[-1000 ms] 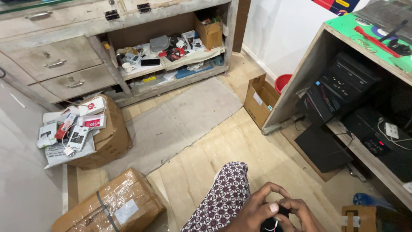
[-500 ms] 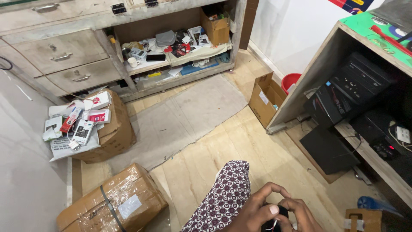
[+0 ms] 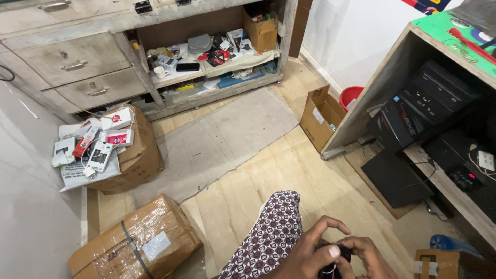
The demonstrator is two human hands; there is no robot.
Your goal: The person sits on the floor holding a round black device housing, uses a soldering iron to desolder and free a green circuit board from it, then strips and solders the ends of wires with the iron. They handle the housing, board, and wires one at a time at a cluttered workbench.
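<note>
Gripping a small black device at the bottom edge of the view, the left hand and the right hand meet just above the person's lap. The left hand's fingers curl around the device from the left, its thumb pressed on the top; the right hand's fingers wrap it from the right. Thin wires, one red, run down from the device between the hands, and what kind of device it is cannot be told. A knee in patterned maroon-and-white cloth lies just left of the hands, over the pale wooden floor.

Near the floor's lower left corner lies a taped cardboard parcel with a black strap and a white label. Beyond it, against the left wall, a second brown carton carries a heap of small boxed accessories and papers. A grey mat covers the floor in front of a wooden cabinet with two drawers, whose open shelf is crowded with small items. An open cardboard box stands beside a red bucket at the corner of a desk on the right, and black computer cases sit under the desk's green top.
</note>
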